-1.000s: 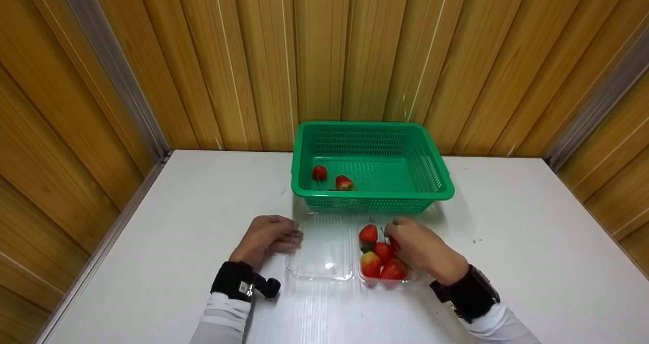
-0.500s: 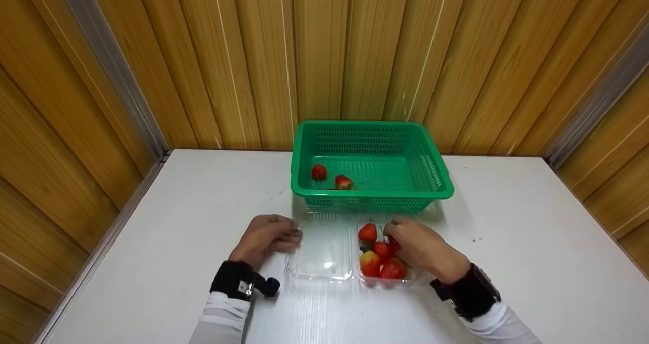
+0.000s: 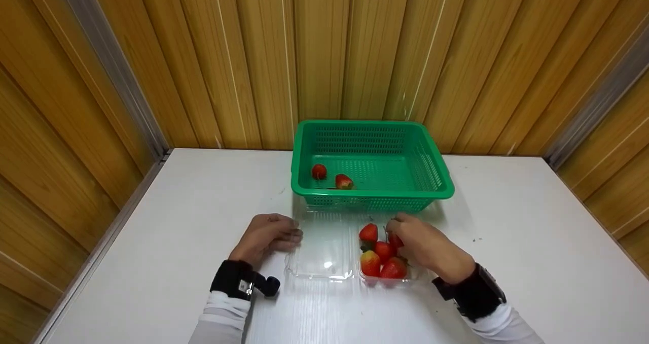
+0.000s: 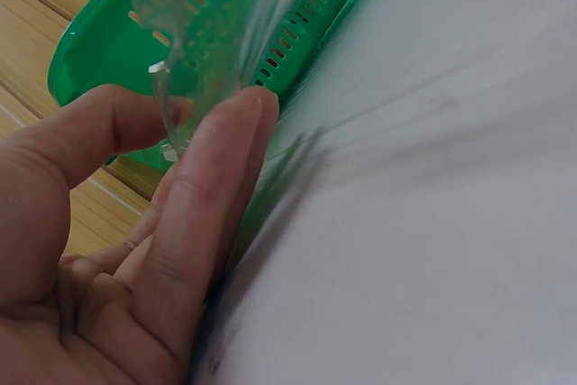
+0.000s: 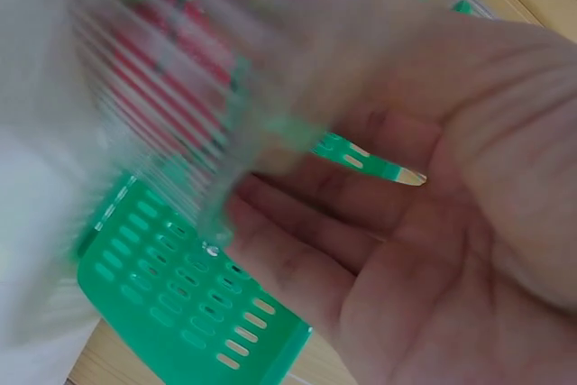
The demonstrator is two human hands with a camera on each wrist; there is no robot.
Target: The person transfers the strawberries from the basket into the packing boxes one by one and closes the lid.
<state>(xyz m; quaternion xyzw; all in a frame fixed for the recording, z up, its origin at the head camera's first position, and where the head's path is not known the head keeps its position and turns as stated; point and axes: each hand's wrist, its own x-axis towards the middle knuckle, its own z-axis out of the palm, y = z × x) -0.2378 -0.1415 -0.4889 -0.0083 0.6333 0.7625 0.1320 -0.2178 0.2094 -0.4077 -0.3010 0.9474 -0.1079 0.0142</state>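
A clear plastic clamshell box lies opened out on the white table, with its lid (image 3: 324,252) on the left and its fruit-filled half on the right. Several strawberries (image 3: 393,268) sit in that half. My left hand (image 3: 268,237) pinches the lid's left edge between thumb and fingers, as the left wrist view shows. Over the right side of the filled half, my right hand (image 3: 423,245) holds a red fruit (image 3: 396,240), partly covered by the fingers. A thin stem stands beside it. In the right wrist view, curled fingers (image 5: 293,263) lie against the clear side wall (image 5: 171,87).
Directly behind the box stands a green plastic basket (image 3: 372,194) with a few red fruits (image 3: 319,171) at its left front. Wood-patterned panels (image 3: 324,49) rise behind the table (image 3: 203,192), and others flank it left and right.
My right hand has shifted slightly to the right over the box, showing a little more of the red fruit. The left hand stays at the lid's edge.
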